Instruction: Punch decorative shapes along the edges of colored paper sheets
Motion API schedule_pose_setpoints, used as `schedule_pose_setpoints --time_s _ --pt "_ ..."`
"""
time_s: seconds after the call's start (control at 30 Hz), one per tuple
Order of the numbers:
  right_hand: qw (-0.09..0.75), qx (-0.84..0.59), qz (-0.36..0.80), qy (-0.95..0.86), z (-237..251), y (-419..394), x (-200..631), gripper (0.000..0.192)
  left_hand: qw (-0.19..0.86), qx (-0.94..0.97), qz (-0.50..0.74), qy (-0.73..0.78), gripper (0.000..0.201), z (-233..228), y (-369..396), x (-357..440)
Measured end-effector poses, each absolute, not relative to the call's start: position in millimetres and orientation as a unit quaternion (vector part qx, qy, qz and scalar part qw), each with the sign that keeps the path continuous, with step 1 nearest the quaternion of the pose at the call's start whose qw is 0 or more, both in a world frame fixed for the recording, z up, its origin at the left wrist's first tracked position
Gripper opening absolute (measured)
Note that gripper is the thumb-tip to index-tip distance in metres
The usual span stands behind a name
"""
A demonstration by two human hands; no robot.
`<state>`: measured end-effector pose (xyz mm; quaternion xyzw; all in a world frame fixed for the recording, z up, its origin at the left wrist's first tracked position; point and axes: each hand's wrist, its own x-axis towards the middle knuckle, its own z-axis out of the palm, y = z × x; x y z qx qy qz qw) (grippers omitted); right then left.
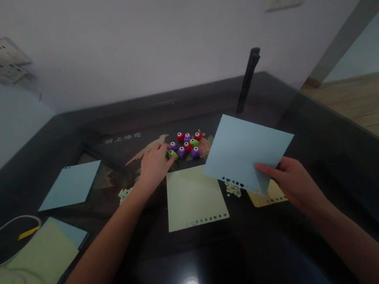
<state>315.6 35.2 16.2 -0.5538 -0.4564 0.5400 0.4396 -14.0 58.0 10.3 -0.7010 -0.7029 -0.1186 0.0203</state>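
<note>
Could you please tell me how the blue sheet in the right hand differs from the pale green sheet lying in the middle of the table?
The blue sheet is held tilted above the table in the right hand; the pale green sheet lies flat and untouched. They differ in colour, light blue against pale yellow-green. Both are square and carry a row of small punched shapes along the near edge.

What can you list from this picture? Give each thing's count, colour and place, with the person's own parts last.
craft punches: about ten; red, purple, green; table centre
blue sheet: one, held up at right
blue sheet on table: one, left
pale yellow sheet: one, centre front
yellow sheet: one, under the held sheet
paper stack: green and blue, front left
white cable: one, far left
table: one, dark glossy
left hand: grip at a green punch
right hand: grip shut on the blue sheet
</note>
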Motion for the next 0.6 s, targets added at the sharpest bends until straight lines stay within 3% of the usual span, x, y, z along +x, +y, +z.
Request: schedule_pose_setpoints --time_s 0.6 --pt "0.445 -0.56 0.528 -0.457 16.8 35.6 316.6 0.025 0.06 -0.719 -0.101 -0.685 0.034 0.9 55.9 -14.8"
